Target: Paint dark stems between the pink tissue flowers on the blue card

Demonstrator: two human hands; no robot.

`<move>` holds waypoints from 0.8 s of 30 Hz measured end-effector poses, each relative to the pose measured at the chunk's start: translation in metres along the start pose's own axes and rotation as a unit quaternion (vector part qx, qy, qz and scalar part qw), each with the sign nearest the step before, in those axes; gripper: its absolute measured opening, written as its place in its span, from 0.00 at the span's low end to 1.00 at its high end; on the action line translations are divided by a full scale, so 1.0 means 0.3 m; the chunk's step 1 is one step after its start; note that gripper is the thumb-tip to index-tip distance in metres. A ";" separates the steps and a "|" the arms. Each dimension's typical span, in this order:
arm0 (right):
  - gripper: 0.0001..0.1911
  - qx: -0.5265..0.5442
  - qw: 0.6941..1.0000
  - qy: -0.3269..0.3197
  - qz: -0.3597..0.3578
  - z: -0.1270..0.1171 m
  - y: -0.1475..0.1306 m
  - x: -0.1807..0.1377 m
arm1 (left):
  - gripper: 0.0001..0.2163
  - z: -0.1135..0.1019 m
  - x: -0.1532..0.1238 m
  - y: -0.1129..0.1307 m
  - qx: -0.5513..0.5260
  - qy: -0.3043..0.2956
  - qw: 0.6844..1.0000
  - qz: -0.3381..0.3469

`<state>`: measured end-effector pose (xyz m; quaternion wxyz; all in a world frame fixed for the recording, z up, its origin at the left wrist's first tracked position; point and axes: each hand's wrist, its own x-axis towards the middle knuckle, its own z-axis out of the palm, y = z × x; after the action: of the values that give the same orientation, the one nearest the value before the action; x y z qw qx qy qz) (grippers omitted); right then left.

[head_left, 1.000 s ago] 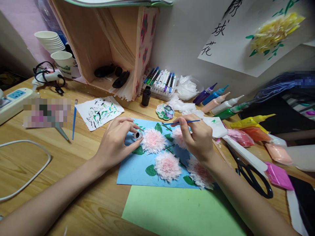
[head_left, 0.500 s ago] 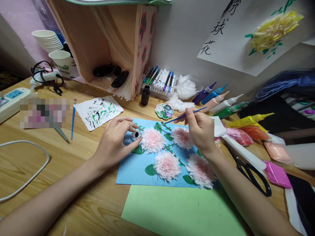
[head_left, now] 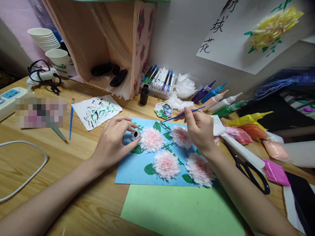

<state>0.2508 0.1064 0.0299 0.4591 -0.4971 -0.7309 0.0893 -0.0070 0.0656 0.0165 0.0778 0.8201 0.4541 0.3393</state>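
A blue sheet [head_left: 134, 170] with several pink tissue-paper flowers [head_left: 166, 164] and painted green leaves lies on the wooden desk. My left hand [head_left: 114, 142] pinches a small round paint pot [head_left: 136, 134] at the sheet's upper left corner. My right hand [head_left: 199, 129] is closed round a thin blue paintbrush [head_left: 183, 115], whose tip points left toward a leaf near the sheet's top edge. A small flower-shaped palette [head_left: 163, 110] sits just beyond the brush tip.
A green sheet [head_left: 182, 211] lies in front. Black scissors [head_left: 251, 172], clay packets and paint tubes [head_left: 216, 98] crowd the right. Markers [head_left: 158, 78], a black bottle [head_left: 144, 94], a wooden box, paper cups [head_left: 45, 37], a paint-smeared paper [head_left: 97, 110], another brush [head_left: 71, 119], a power strip and white cable are left.
My right hand has lifted the brush from the flower and moved it up and back toward the palette. The left hand has stayed on the paint pot.
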 end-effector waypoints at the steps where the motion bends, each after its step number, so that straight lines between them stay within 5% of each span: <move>1: 0.20 -0.004 1.000 0.001 -0.004 -0.002 -0.001 0.001 | 0.07 0.000 0.000 0.000 0.000 0.000 1.000 0.000; 11: 0.17 0.148 0.982 0.065 -0.098 -0.036 -0.131 -0.038 | 0.08 0.002 -0.001 0.007 -0.011 0.002 1.000 -0.001; 17: 0.13 0.142 0.971 -0.086 -0.172 -0.047 -0.174 -0.078 | 0.07 -0.003 -0.003 0.009 -0.017 -0.011 1.000 0.004; 24: 0.12 0.129 0.963 -0.130 -0.199 -0.031 -0.180 -0.078 | 0.07 -0.009 0.000 0.013 -0.018 -0.008 1.000 0.007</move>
<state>0.2251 0.0582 0.0532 0.4291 -0.2620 -0.8507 0.1536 -0.0060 0.0627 0.0202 0.0936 0.8243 0.4416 0.3416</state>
